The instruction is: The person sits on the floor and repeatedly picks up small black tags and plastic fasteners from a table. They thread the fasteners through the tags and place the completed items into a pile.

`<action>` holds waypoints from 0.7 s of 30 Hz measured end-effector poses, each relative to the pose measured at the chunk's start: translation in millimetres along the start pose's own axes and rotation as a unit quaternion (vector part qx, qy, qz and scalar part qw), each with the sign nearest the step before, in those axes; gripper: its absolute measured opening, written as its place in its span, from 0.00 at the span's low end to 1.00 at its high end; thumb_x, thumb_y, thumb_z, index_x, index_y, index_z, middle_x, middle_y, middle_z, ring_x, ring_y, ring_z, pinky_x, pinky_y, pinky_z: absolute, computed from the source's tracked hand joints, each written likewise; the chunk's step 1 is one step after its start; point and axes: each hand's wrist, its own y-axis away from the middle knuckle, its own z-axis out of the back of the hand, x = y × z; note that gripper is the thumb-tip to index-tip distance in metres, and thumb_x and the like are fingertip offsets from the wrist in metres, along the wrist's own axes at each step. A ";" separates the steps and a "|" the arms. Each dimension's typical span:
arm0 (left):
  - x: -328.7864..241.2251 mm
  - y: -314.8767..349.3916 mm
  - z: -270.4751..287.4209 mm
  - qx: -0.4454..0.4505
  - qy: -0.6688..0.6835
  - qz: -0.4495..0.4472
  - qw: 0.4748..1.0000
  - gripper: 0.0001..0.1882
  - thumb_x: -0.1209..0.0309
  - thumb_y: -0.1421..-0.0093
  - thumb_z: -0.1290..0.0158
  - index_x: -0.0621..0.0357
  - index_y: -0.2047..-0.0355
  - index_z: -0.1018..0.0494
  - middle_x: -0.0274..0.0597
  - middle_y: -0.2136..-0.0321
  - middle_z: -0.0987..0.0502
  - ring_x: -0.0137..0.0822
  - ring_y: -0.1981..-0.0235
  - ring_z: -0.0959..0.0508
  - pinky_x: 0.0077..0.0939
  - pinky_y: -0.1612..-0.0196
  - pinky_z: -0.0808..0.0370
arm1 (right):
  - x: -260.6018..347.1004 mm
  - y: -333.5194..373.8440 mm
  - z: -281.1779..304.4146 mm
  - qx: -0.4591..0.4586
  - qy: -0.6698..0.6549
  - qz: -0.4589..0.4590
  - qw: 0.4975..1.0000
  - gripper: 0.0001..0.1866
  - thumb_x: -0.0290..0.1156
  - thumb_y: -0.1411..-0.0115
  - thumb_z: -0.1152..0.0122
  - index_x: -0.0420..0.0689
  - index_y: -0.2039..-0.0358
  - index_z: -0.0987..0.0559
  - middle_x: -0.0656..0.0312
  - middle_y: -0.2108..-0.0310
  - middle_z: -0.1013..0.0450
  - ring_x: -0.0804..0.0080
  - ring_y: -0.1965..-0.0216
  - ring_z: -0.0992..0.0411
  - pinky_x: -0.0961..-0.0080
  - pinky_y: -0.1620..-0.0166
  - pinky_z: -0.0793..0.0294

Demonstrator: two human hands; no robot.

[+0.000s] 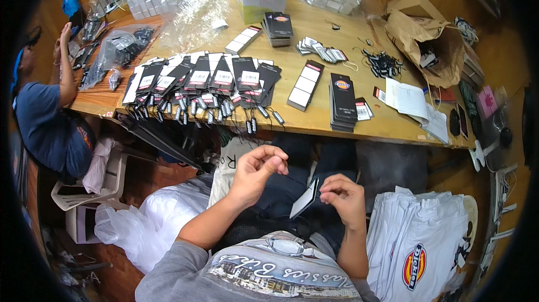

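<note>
Over my lap, my left hand (259,172) is raised with thumb and fingertips pinched together. Whatever is in that pinch, perhaps a thin string, is too small to make out. Lower and to the right, my right hand (345,198) is closed in a pinch at the edge of a white and black hang tag (304,200), which hangs tilted. On the table ahead, a spread of black hang tags (199,80) lies with strings and small seals over the front edge. Stacks of black tags (342,103) and white-faced tags (306,85) lie to its right.
A tangle of black tag strings (383,64), an open notebook (408,100) and a brown paper bag (429,44) are on the table's right. Folded white shirts (412,234) are stacked at my right, white plastic bags (160,220) at my left. Another person (50,117) sits far left.
</note>
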 end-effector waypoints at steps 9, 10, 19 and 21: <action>-5.6 0.9 -15.0 0.114 -0.216 -0.032 0.969 0.10 0.81 0.48 0.55 0.66 0.64 0.31 0.40 0.73 0.30 0.25 0.72 0.29 0.16 0.68 0.32 | 5.3 -1.9 -3.3 -0.039 -0.221 -0.007 0.974 0.10 0.14 0.55 0.46 0.33 0.69 0.28 0.54 0.70 0.31 0.69 0.69 0.29 0.77 0.65 0.26; -3.7 1.8 -19.1 0.115 -0.208 -0.010 0.971 0.10 0.81 0.48 0.55 0.66 0.64 0.31 0.40 0.73 0.30 0.25 0.73 0.28 0.16 0.68 0.32 | 8.0 -1.8 -5.9 -0.051 -0.215 -0.003 0.975 0.09 0.14 0.55 0.46 0.33 0.69 0.28 0.54 0.70 0.31 0.69 0.70 0.29 0.77 0.65 0.27; 3.5 5.7 -29.9 0.150 -0.248 -0.007 0.957 0.12 0.80 0.51 0.51 0.64 0.66 0.38 0.39 0.78 0.28 0.26 0.74 0.27 0.18 0.69 0.31 | 15.1 4.7 -8.8 -0.080 -0.100 0.015 0.992 0.09 0.19 0.52 0.45 0.35 0.68 0.28 0.58 0.75 0.29 0.77 0.76 0.30 0.88 0.74 0.32; 4.4 5.9 -30.1 0.149 -0.254 -0.014 0.955 0.12 0.81 0.51 0.51 0.64 0.66 0.39 0.40 0.78 0.28 0.27 0.74 0.26 0.19 0.70 0.31 | 18.1 5.0 -11.3 -0.083 -0.073 0.026 0.994 0.09 0.19 0.52 0.45 0.35 0.68 0.29 0.59 0.76 0.29 0.79 0.77 0.31 0.89 0.74 0.33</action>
